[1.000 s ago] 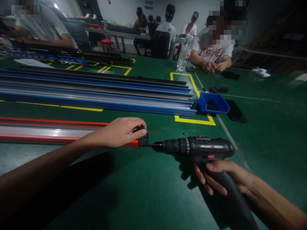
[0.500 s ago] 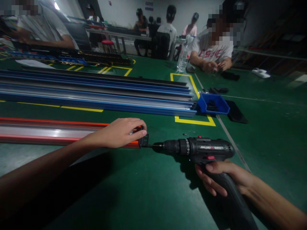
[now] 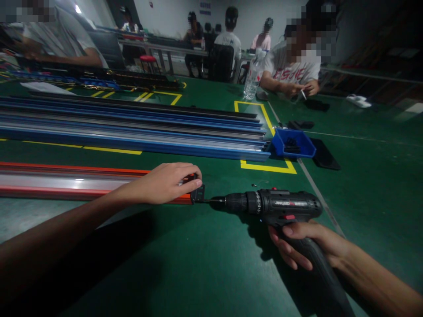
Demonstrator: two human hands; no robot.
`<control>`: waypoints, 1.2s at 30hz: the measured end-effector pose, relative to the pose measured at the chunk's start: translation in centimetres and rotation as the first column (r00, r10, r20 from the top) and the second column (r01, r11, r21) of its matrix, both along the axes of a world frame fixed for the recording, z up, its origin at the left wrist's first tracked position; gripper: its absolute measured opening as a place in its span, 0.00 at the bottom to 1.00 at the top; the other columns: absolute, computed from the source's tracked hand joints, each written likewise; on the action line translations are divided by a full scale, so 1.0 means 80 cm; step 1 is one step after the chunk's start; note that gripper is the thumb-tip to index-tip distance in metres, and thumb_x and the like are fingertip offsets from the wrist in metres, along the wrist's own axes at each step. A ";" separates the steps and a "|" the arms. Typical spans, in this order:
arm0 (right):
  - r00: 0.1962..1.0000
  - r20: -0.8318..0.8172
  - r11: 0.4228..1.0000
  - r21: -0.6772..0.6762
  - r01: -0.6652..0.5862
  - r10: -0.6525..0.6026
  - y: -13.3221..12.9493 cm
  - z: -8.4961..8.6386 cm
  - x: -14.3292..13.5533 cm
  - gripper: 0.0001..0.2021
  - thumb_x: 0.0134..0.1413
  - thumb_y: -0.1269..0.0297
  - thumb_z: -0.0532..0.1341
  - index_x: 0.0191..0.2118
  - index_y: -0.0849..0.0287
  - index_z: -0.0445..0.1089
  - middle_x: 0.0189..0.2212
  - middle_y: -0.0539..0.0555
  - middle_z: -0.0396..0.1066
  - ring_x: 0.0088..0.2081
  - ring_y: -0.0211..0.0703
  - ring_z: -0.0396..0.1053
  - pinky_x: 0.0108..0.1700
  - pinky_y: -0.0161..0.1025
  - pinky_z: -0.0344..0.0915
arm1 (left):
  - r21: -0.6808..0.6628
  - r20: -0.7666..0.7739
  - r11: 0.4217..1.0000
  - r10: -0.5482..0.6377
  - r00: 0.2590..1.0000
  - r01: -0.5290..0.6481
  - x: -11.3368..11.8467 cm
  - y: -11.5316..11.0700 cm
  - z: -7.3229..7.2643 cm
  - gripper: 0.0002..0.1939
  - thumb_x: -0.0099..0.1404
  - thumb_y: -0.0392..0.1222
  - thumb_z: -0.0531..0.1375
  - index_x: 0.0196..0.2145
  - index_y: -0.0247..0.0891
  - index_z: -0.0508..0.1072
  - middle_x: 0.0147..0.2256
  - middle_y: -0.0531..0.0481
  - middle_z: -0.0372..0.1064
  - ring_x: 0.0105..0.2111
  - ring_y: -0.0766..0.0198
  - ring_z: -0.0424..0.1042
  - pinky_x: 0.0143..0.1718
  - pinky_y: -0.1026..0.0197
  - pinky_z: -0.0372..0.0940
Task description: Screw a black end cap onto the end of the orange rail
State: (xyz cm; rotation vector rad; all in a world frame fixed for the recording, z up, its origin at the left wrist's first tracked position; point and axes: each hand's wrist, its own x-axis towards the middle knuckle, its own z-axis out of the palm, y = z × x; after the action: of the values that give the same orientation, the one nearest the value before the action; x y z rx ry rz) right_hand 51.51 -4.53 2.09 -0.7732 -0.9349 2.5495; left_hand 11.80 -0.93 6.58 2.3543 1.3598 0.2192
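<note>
My left hand [image 3: 170, 182] is closed around the right end of a long red metal profile [image 3: 72, 181] lying on the green table. A black end cap [image 3: 198, 193] sits at that end, just beyond my fingers. My right hand [image 3: 297, 246] grips the handle of a black cordless drill [image 3: 284, 204], which lies level and points left. Its thin bit [image 3: 214, 200] reaches the lower part of the end cap. The exact contact at the tip is too small to make out. A small dark screw [image 3: 254, 185] lies on the table just above the drill's chuck.
Several long blue profiles [image 3: 132, 138] lie behind the red one. A blue bin [image 3: 294, 143] with small black parts stands at their right end, beside a flat black object [image 3: 327, 154]. Farther back are a water bottle [image 3: 253, 79] and a person [image 3: 292, 66] handling something small.
My hands, the drill and the red profile stay practically still. Across the table, the person's hands have shifted, and a small white item now shows between them.
</note>
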 end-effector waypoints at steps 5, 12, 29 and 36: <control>1.000 -0.010 1.000 0.028 0.006 -0.006 -0.001 -0.002 -0.001 0.14 0.59 0.60 0.67 0.44 0.66 0.80 0.28 0.51 0.74 0.17 0.28 0.64 0.30 0.32 0.72 | 0.015 -0.007 1.000 -0.012 1.000 0.012 0.000 0.000 0.000 0.22 0.77 0.58 0.49 0.49 0.43 0.75 0.47 0.48 0.76 0.44 0.57 0.74 0.44 0.57 0.63; 0.999 -0.032 1.000 0.027 -0.011 0.012 0.000 -0.001 -0.001 0.14 0.60 0.61 0.65 0.45 0.66 0.80 0.30 0.52 0.75 0.17 0.27 0.63 0.32 0.32 0.72 | 0.007 0.000 1.000 0.001 1.000 -0.001 0.000 0.000 -0.001 0.22 0.77 0.58 0.49 0.49 0.43 0.75 0.47 0.49 0.76 0.44 0.58 0.73 0.43 0.57 0.62; 0.999 -0.039 1.000 0.025 0.001 0.000 0.001 -0.001 -0.002 0.13 0.60 0.63 0.66 0.45 0.67 0.81 0.31 0.55 0.77 0.18 0.28 0.67 0.32 0.33 0.75 | 0.005 0.004 1.000 -0.002 1.000 0.002 0.000 0.000 0.000 0.22 0.77 0.58 0.49 0.49 0.43 0.75 0.47 0.49 0.76 0.44 0.58 0.73 0.44 0.57 0.62; 0.999 -0.032 1.000 0.023 -0.012 0.012 0.002 0.003 -0.004 0.12 0.59 0.63 0.67 0.44 0.66 0.81 0.31 0.55 0.78 0.18 0.29 0.68 0.32 0.33 0.75 | 0.005 0.001 1.000 0.003 1.000 -0.003 0.000 -0.001 0.000 0.22 0.77 0.59 0.48 0.49 0.43 0.75 0.47 0.48 0.76 0.45 0.57 0.73 0.45 0.56 0.62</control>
State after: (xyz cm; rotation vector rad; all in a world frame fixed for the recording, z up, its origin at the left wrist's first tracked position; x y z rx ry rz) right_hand 51.21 -4.33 2.34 -0.7202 -0.9598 2.5492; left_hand 11.84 -1.00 6.57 2.3566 1.3638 0.2244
